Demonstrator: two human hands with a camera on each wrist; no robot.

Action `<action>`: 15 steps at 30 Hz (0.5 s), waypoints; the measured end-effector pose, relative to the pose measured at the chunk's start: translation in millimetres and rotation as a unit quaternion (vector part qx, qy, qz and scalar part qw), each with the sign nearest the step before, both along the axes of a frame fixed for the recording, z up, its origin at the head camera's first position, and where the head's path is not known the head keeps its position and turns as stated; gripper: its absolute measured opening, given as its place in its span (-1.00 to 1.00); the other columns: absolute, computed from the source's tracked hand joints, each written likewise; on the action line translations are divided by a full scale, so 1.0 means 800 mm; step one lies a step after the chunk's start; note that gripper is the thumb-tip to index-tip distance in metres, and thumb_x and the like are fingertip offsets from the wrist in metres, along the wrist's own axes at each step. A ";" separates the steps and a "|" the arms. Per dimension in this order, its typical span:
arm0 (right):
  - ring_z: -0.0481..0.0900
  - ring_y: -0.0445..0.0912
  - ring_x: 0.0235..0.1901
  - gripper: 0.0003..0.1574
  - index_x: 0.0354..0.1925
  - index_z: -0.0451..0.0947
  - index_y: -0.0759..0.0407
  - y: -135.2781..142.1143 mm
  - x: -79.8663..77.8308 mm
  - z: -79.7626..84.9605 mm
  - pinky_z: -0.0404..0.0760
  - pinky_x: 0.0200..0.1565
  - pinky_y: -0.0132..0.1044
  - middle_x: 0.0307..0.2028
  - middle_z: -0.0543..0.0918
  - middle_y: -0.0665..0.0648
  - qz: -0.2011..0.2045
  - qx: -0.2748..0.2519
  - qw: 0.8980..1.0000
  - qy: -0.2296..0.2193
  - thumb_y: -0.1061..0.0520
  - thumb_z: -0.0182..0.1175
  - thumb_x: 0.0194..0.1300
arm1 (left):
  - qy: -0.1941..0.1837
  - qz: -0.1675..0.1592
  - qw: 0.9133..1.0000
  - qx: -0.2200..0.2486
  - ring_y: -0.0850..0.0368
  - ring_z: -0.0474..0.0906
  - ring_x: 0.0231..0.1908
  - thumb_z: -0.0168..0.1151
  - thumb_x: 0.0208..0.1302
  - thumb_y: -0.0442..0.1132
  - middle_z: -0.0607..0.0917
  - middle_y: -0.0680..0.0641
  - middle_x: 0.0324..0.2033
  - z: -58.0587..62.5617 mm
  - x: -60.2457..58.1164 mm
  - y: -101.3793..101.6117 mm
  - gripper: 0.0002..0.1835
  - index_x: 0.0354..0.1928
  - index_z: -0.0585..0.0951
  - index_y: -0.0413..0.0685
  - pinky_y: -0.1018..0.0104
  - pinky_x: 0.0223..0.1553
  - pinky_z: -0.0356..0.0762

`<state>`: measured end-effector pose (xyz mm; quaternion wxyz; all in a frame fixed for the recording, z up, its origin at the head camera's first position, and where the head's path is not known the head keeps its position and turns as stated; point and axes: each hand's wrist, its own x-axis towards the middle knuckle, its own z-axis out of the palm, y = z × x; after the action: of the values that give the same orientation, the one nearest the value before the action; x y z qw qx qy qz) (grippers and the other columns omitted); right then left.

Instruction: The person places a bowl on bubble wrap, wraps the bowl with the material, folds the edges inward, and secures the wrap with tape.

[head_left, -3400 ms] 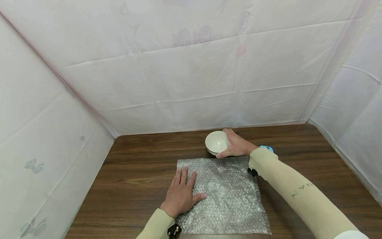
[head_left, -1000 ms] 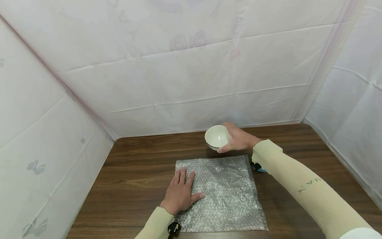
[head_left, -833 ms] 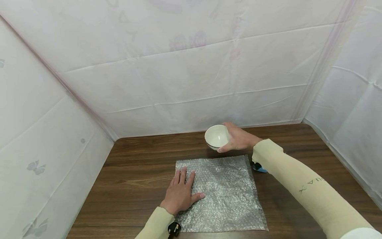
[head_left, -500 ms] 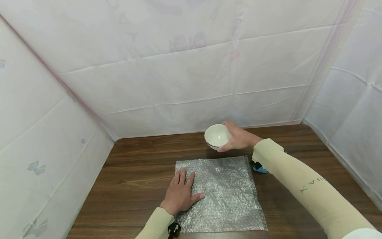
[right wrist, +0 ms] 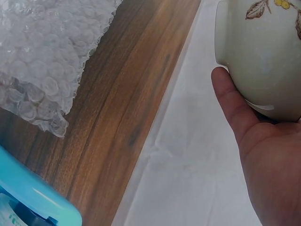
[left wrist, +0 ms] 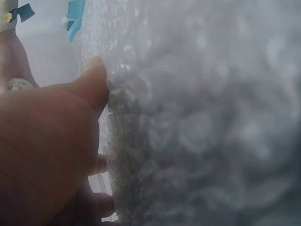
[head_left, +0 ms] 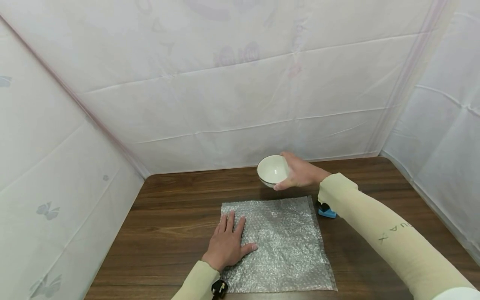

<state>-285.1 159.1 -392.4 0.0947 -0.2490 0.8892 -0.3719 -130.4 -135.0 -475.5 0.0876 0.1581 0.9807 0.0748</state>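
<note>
My right hand (head_left: pixel 300 171) grips a white bowl (head_left: pixel 272 170) by its right side, near the table's back edge. The bowl has a thin dark rim; brown leaves and yellow berries decorate its outside (right wrist: pixel 270 52) in the right wrist view. It appears raised off the tabletop and tilted, its inside facing me. My left hand (head_left: pixel 225 246) lies flat, fingers spread, on the left edge of a clear bubble wrap sheet (head_left: pixel 285 246). In the left wrist view, the thumb (left wrist: pixel 95 77) rests against the bubble wrap.
A light-blue plastic object (head_left: pixel 327 213), perhaps a tape dispenser, lies right of the bubble wrap, partly hidden by my right sleeve. The brown wooden table (head_left: pixel 168 225) meets white sheet walls (head_left: pixel 210 104) at the back and sides.
Since the oldest frame, my right hand has carried the bowl slightly up and away from the bubble wrap's far edge. A different part of the blue object shows now. My left hand stays put.
</note>
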 end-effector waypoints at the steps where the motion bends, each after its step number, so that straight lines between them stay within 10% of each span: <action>1: 0.52 0.19 0.21 0.42 0.52 0.07 0.33 0.001 0.000 0.000 0.57 0.23 0.14 0.35 0.36 0.36 -0.001 0.001 1.000 0.001 -0.13 0.66 -0.04 | 0.000 0.000 1.000 0.000 -0.44 0.08 0.59 0.19 0.38 0.39 0.16 -0.40 0.59 0.000 0.000 0.000 -0.06 0.58 0.31 -0.06 -0.29 0.50 0.25; 15: 0.50 0.18 0.22 0.43 0.53 0.07 0.32 0.001 0.002 0.002 0.55 0.24 0.14 0.35 0.37 0.35 0.001 0.001 1.000 0.005 -0.13 0.66 -0.05 | 0.003 0.000 1.000 -0.003 -0.43 0.08 0.59 0.18 0.38 0.39 0.17 -0.39 0.59 -0.001 0.000 0.000 -0.06 0.58 0.31 -0.06 -0.27 0.51 0.24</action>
<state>-283.2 160.2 -390.4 0.0908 -0.2515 0.8899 -0.3695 -130.1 -134.8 -476.0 0.0856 0.1585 0.9811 0.0714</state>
